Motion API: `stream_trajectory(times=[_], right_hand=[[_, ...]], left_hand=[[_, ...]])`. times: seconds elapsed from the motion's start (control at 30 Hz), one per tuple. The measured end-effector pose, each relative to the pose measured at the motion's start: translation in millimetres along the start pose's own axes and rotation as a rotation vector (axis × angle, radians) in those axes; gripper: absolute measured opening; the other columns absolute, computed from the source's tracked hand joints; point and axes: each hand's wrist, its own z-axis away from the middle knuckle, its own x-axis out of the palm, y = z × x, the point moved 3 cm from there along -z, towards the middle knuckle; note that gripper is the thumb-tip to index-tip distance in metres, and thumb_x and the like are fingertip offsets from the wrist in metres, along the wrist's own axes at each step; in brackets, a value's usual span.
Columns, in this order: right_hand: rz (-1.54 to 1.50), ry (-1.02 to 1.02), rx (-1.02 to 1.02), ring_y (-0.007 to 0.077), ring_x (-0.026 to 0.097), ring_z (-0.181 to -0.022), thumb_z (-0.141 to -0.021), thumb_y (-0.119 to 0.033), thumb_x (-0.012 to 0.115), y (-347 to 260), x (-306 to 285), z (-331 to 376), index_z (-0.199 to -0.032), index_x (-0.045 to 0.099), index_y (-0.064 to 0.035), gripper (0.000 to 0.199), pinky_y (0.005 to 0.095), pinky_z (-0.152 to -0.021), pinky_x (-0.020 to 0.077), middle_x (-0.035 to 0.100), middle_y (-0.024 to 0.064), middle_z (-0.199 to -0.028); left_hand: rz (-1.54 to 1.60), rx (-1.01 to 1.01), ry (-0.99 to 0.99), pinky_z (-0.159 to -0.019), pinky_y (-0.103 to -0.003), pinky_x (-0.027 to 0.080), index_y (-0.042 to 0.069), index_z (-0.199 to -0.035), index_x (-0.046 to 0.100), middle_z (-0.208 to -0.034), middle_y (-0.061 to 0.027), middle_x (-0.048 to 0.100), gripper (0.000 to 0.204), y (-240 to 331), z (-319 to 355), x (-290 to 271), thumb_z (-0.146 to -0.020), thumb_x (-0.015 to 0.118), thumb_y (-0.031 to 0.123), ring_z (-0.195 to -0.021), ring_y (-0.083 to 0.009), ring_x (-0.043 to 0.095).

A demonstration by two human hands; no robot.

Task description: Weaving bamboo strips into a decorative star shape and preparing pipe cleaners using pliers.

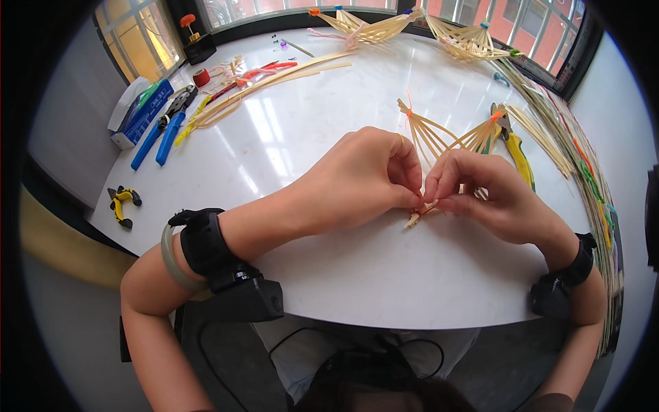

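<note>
Both your hands are pinched at the lower end of a pale strip frame point(430, 137), low over the white counter point(329, 275) and right of its middle. Your left hand point(364, 172) has thumb and forefinger closed on that end from the left; your right hand point(491, 192) pinches it from the right, fingertips nearly meeting yours opposite. A short stub of strips pokes out below them; the exact detail between the fingertips is too small to tell. Beyond your knuckles the strips fan out to two corners bound in orange.

Yellow-handled pliers point(519, 158) lie just beside the frame's right corner, partly behind your right hand. Farther off to your left are blue-handled pliers point(171, 130) beside a blue box point(145, 113), with small yellow-and-black pliers point(125, 204) nearer you. Two more strip frames point(371, 33) sit by the window, and long thin strips point(596, 226) line the counter's right edge.
</note>
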Motion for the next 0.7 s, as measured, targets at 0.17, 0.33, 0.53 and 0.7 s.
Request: stream_trajectory(times=[0.17, 0.33, 0.53, 0.7], right_hand=[[-0.150, -0.089, 0.108, 0.0098, 0.056, -0.069, -0.080, 0.005, 0.055, -2, 3, -1, -0.083, 0.053, -0.0028, 0.009, 0.0225, -0.062, 0.0447, 0.061, 0.0053, -0.085], [0.062, -0.047, 0.037, 0.0121, 0.061, -0.076, -0.080, 0.006, 0.056, -2, 4, -2, -0.085, 0.053, -0.0007, 0.009, 0.0234, -0.066, 0.0474, 0.061, 0.0067, -0.079], [0.021, -0.020, 0.158, 0.0114, 0.061, -0.075, -0.080, 0.003, 0.058, -7, 1, -3, -0.087, 0.053, 0.0011, 0.009, 0.0233, -0.070, 0.0480, 0.061, 0.0062, -0.078], [-0.001, -0.037, 0.213, 0.0104, 0.060, -0.076, -0.080, 0.002, 0.059, -7, 1, -5, -0.090, 0.057, 0.0027, 0.011, 0.0231, -0.071, 0.0478, 0.063, 0.0064, -0.079]], left_hand=[[-0.024, -0.013, -0.004, -0.068, -0.022, 0.048, -0.004, -0.081, 0.056, -0.075, -0.0091, 0.064, 0.010, -2, -2, 2, -0.074, 0.063, -0.002, -0.074, -0.0117, 0.062], [-0.010, -0.008, 0.031, -0.068, -0.022, 0.048, -0.005, -0.084, 0.057, -0.075, -0.0091, 0.064, 0.012, 4, 4, 2, -0.074, 0.062, -0.002, -0.073, -0.0116, 0.062], [-0.116, 0.030, 0.040, -0.069, -0.023, 0.048, -0.005, -0.084, 0.058, -0.074, -0.0080, 0.064, 0.010, 5, 7, 4, -0.074, 0.059, -0.004, -0.072, -0.0109, 0.061], [-0.177, 0.134, 0.129, -0.069, -0.024, 0.050, -0.003, -0.081, 0.059, -0.074, -0.0066, 0.062, 0.007, 10, 9, 4, -0.074, 0.059, -0.005, -0.072, -0.0104, 0.060]])
